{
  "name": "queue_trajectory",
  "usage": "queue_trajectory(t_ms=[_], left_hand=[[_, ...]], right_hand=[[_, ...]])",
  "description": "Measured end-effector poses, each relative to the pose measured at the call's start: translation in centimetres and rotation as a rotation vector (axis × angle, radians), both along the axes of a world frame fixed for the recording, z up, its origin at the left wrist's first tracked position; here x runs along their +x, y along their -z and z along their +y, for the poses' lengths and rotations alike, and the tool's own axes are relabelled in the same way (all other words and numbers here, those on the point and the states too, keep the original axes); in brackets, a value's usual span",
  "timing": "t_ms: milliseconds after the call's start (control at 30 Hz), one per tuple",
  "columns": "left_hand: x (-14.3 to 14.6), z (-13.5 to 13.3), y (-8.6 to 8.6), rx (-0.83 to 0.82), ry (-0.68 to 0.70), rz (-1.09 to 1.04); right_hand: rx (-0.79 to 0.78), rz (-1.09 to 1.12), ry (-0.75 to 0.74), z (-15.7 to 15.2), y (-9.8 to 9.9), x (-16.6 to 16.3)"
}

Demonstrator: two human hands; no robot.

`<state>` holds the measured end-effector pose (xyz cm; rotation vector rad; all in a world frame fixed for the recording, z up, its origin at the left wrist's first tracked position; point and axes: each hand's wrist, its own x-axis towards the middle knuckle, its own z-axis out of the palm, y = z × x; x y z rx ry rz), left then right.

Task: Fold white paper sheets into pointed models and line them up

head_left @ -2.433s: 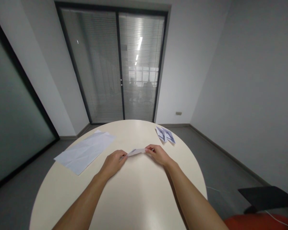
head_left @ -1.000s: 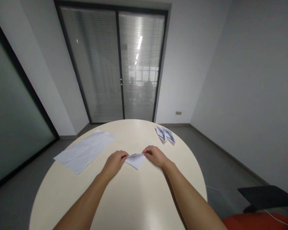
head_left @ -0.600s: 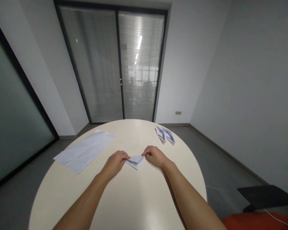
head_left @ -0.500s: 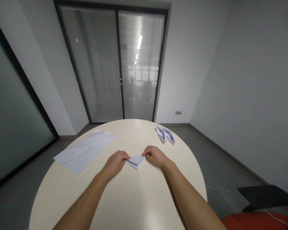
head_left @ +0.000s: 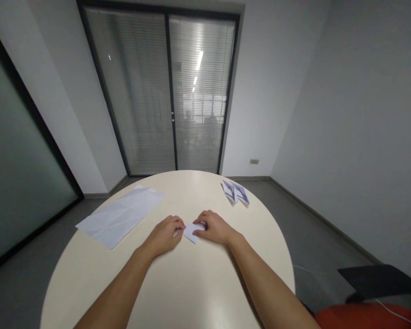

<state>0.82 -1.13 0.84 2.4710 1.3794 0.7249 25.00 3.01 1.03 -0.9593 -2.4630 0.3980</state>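
A small folded piece of white paper (head_left: 191, 232) lies at the middle of the round table, between my two hands. My left hand (head_left: 168, 233) pinches its left corner between thumb and fingers. From the right, my right hand (head_left: 213, 226) reaches over the paper, thumb on its near side and fingers on its far side, gripping it and hiding its right part. Both forearms rest low over the tabletop.
The cream round table (head_left: 178, 288) carries large creased white sheets (head_left: 121, 217) at the left and folded paper pieces (head_left: 235, 192) at the far right edge. A red chair seat (head_left: 366, 316) and a black chair part (head_left: 380, 279) stand at lower right.
My right hand has shifted left from the paper's right corner onto the paper, thumb and fingers now spread across it. The raised paper flap now looks flatter. My left hand has barely moved.
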Motion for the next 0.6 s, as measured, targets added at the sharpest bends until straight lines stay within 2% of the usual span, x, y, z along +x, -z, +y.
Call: queue_trajectory(t_ms=[233, 600], left_hand=[[1.07, 0.05, 0.13, 0.020, -0.093, 0.038], [1.04, -0.03, 0.65, 0.028, -0.064, -0.014]], right_hand=[[0.011, -0.001, -0.037, -0.14, 0.35, -0.46], [-0.037, 0.026, -0.023, -0.27, 0.05, -0.50]])
